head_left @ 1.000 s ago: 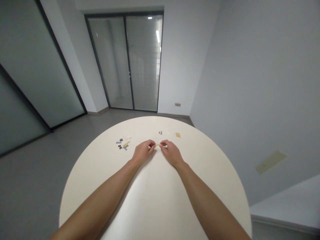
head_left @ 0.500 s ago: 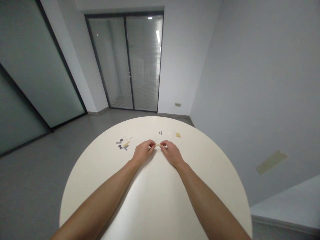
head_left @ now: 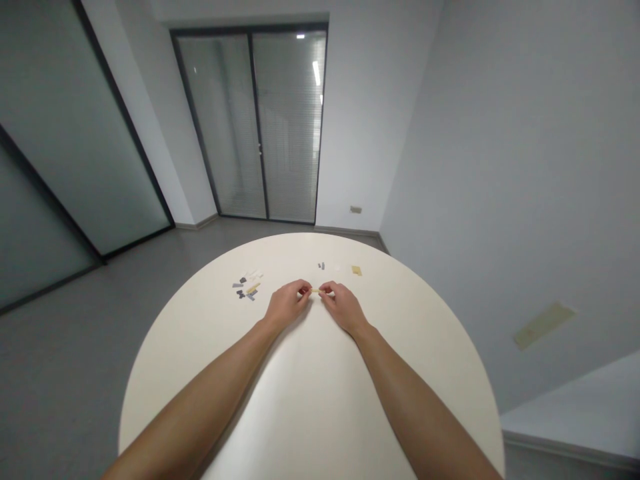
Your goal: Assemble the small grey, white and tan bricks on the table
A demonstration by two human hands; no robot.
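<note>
Left hand (head_left: 287, 303) and right hand (head_left: 344, 308) together over the tabletop, fingers of both closed on a small pale yellow strip (head_left: 315, 291), one hand at each end. Strip lies roughly level, its middle showing in the narrow gap between the hands; too small to tell its material. Cannot tell whether the hands touch the surface. Forearms run in from the lower corners of the view, wrists angled inward.

Round cream table (head_left: 425, 353) beneath them. Beyond and left of the left hand, a loose cluster of small parts (head_left: 245, 288): grey, near-black and white pieces, with a yellow stick (head_left: 253, 288) among them. Ahead of the hands, near the far rim, sit small grey pieces (head_left: 321, 265); farther right, apart from them, a tan square piece (head_left: 356, 270).

Table stands on a grey floor (head_left: 65, 373). Past its far edge, a glass double door with slatted blinds (head_left: 250, 127); frosted glass panels (head_left: 75, 133) along the left.
</note>
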